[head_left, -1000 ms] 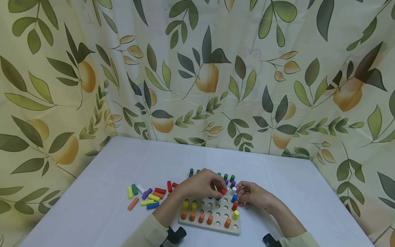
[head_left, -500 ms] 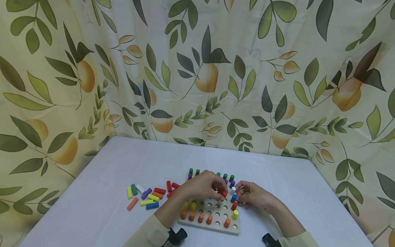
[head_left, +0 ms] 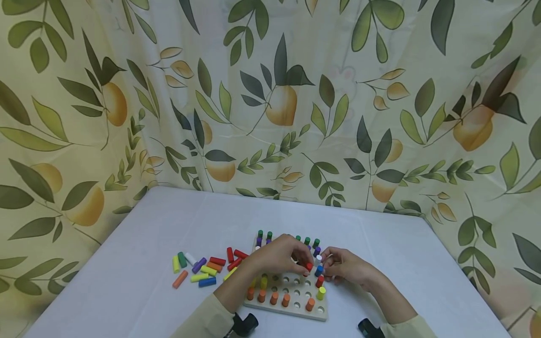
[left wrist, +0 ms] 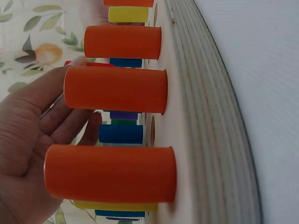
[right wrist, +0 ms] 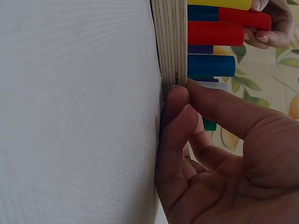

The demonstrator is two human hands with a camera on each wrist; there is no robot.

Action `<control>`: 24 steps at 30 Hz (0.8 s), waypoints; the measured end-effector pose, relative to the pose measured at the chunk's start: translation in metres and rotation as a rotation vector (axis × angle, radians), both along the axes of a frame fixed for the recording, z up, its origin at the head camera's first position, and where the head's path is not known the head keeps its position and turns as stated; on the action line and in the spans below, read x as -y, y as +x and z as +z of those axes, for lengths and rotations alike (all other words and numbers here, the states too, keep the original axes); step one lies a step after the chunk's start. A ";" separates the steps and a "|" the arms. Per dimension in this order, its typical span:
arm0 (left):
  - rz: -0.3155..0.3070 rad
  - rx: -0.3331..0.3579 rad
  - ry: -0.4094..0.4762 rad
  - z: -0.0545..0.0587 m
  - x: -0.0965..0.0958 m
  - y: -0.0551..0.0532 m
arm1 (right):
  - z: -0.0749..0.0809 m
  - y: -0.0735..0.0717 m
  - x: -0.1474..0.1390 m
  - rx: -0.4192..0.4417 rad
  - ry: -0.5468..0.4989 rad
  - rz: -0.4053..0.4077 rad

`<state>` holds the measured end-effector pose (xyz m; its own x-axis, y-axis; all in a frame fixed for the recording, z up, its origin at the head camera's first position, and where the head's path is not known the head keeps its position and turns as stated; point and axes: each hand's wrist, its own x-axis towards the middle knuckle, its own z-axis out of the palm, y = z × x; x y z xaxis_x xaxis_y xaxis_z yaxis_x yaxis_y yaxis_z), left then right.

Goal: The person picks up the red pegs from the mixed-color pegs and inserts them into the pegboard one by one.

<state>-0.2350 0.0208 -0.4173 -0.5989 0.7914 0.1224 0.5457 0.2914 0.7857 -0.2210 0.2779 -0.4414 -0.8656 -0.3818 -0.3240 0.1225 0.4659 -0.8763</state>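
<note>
My left hand [head_left: 279,253] reaches over the wooden pegboard [head_left: 291,307] and pinches a red peg [head_left: 309,266] between thumb and fingertips. In the right wrist view that red peg [right wrist: 250,18] points down to the board's face, near another red peg [right wrist: 215,32] standing in the right column. My right hand [head_left: 348,266] holds the board's right edge, fingers [right wrist: 180,119] bent against the layered side and thumb at the top edge. Orange pegs [left wrist: 110,172] fill much of the front row. Part of the board's middle is hidden under my left hand.
Loose pegs lie on the white table left of the board, among them a blue peg [head_left: 207,282], an orange peg [head_left: 180,279] and a red peg [head_left: 230,255]. Green pegs [head_left: 307,241] stand along the back row. A leaf-patterned curtain [head_left: 270,117] hangs behind the table.
My left hand has lowered the red peg slightly toward the board, beside the right column. My right hand stays at the board's edge. The whole view has drifted a little.
</note>
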 end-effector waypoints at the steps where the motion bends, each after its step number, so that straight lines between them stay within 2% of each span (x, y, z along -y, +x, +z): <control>1: -0.001 0.008 0.004 0.000 0.000 0.000 | 0.000 0.000 0.000 0.001 0.000 0.000; 16: 0.009 -0.029 -0.043 -0.002 -0.005 0.000 | 0.002 -0.001 0.000 -0.008 0.015 0.000; 24: 0.014 -0.026 -0.057 -0.003 -0.007 0.002 | 0.003 0.001 0.001 -0.010 0.006 0.006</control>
<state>-0.2326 0.0279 -0.4199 -0.6068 0.7893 0.0931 0.5616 0.3430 0.7530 -0.2195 0.2767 -0.4382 -0.8664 -0.3853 -0.3177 0.1108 0.4719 -0.8746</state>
